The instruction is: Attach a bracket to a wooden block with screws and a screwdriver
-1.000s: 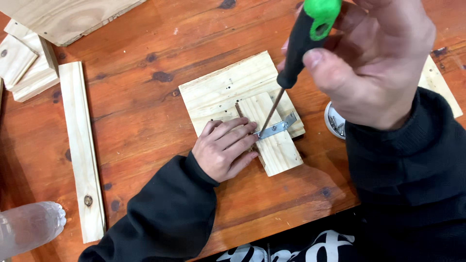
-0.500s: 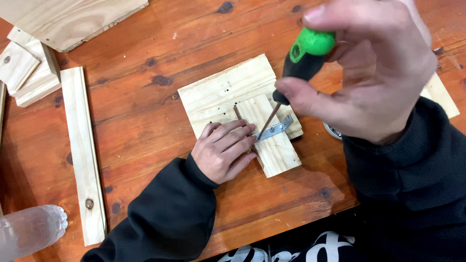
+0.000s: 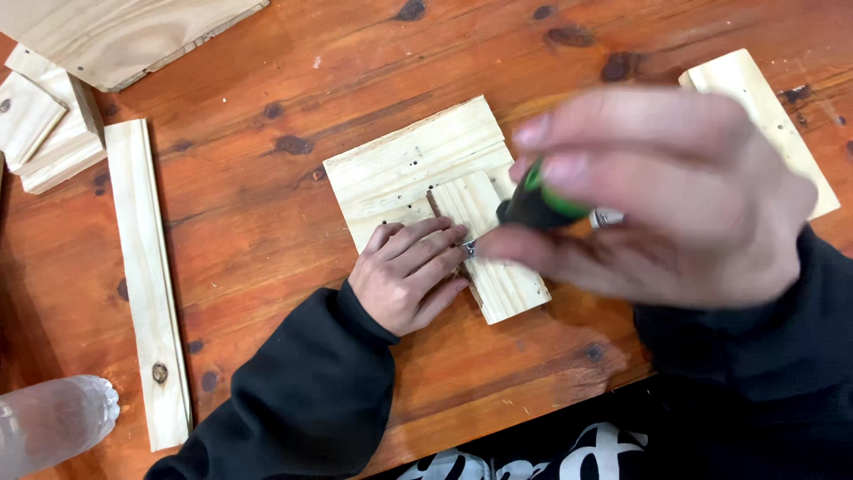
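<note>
My left hand (image 3: 409, 271) lies flat on a pale square wooden board (image 3: 404, 169), fingers pressed against a smaller wooden block (image 3: 502, 283) that rests on it. A bit of a metal bracket (image 3: 468, 247) shows at my fingertips. My right hand (image 3: 675, 196), blurred and close to the camera, grips a screwdriver with a green and black handle (image 3: 538, 203). The handle points down toward the block, and my hand hides the shaft and most of the bracket.
A long wooden slat (image 3: 147, 276) lies at the left of the reddish wooden table (image 3: 249, 116). Stacked wooden offcuts (image 3: 44, 133) and a large board (image 3: 115, 31) sit at the top left. Another slat (image 3: 769, 116) lies at the right. A clear plastic bottle (image 3: 49, 422) is at the bottom left.
My right hand with the screwdriver has dropped lower and closer to the block, now covering the bracket. My left hand has stayed in place on the board.
</note>
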